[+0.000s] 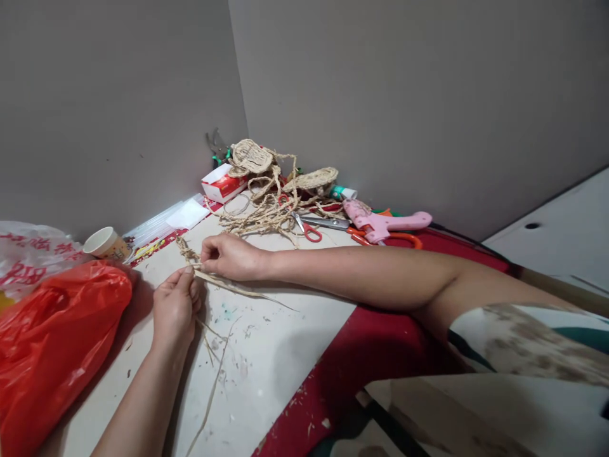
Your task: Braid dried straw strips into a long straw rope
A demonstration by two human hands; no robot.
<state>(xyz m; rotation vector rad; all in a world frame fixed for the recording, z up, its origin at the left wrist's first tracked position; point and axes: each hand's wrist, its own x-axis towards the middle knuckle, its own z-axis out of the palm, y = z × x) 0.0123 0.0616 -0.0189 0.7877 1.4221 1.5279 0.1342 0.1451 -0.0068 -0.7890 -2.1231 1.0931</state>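
Observation:
My left hand (174,301) is closed, thumb against fingers, on strands of dried straw at the left of the board. Just above it, my right hand (233,256) pinches the same straw braid (185,249), whose plaited end points away from me. Loose straw strands (242,291) trail rightward under my right wrist. More thin strands (214,381) hang down from my left hand toward the near side. The fingertips of both hands nearly meet, and the exact crossing of the strands between them is too small to make out.
Beyond my hands lie a heap of braided straw cord (266,216), a woven straw piece (251,157), red-handled scissors (309,231) and a pink glue gun (385,221). A red plastic bag (61,343) and a paper cup (105,243) stand left. Grey walls (404,95) rise behind.

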